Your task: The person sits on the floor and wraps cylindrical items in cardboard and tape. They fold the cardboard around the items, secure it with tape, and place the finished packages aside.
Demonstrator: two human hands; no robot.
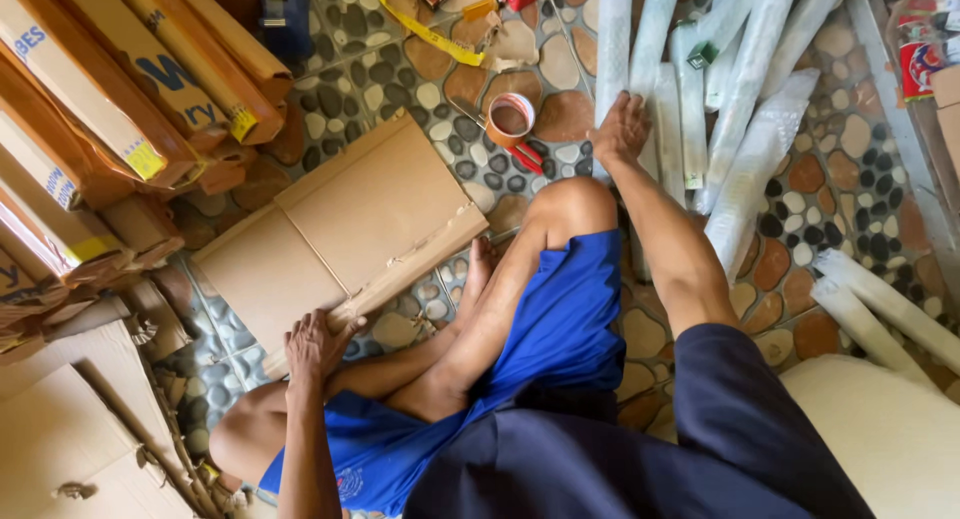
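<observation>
I sit cross-legged on a pebble-patterned floor in blue shorts. My left hand (316,345) grips the near edge of a flattened brown cardboard box (340,229) lying in front of my knees. My right hand (620,129) reaches forward past my knee and rests on one of several long white plastic-wrapped tubes (745,109) lying side by side on the floor. A roll of brown packing tape in a red dispenser (512,124) lies between the cardboard and the tubes.
Long brown cardboard cartons (110,99) are stacked at the left. More flat cardboard (70,429) lies at the lower left. A white sack-like surface (880,429) is at the lower right. Paper scraps and a yellow strip (430,34) litter the far floor.
</observation>
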